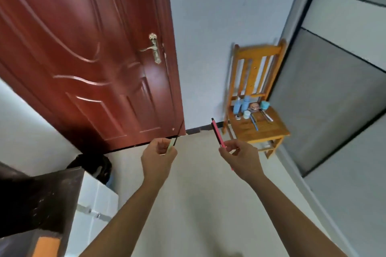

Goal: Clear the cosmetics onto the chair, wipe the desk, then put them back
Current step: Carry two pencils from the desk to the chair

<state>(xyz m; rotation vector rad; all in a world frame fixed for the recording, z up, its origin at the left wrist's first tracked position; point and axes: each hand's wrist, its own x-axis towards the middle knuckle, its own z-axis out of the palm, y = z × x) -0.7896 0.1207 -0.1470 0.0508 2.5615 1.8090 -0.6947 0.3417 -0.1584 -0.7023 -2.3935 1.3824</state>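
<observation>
A wooden chair (pixel 269 131) stands against the wall at the right. On its seat are blue bottles (pixel 242 105), a small jar (pixel 246 114), a compact (pixel 255 107), a teal pot (pixel 264 105) and several pencils. My left hand (pixel 159 157) pinches thin cosmetic pencils (pixel 174 142), one pale green and one dark. My right hand (pixel 240 157) pinches a pink and black cosmetic pencil (pixel 217 132) that points upward. Both hands are held out over the floor, short of the chair.
A red-brown door (pixel 94 58) with a brass handle (pixel 153 49) is at the left. A dark desk corner (pixel 41 198) with white drawers (pixel 96 204) is at the lower left, and a black bag (pixel 92 165) sits behind it. A grey wardrobe (pixel 338 89) stands to the right.
</observation>
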